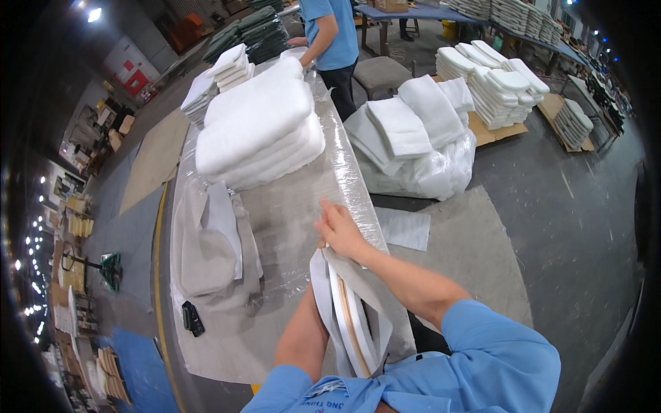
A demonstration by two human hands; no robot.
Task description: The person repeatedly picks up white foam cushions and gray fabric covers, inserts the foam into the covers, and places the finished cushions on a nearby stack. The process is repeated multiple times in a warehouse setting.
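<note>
Beige fabric cover [374, 318], folded, tapering, tan-striped, right grip [339, 228] near tip, hold unclear

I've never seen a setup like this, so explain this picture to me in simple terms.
There is no robot: a person works with bare hands. This single picture comes from a wide camera worn on that person's head, looking down; its lens bends straight edges. The right hand is at the far end of a grey and white cloth with a tan strip, reaching back toward the body. The left forearm runs up behind that cloth; how it is gripped cannot be made out. On the plastic-covered table lie a pile of thick white pads, a loose grey cover, a small black thing and, farther off, smaller white stacks. Another person, in a blue shirt, stands beside the table's far end.
</note>
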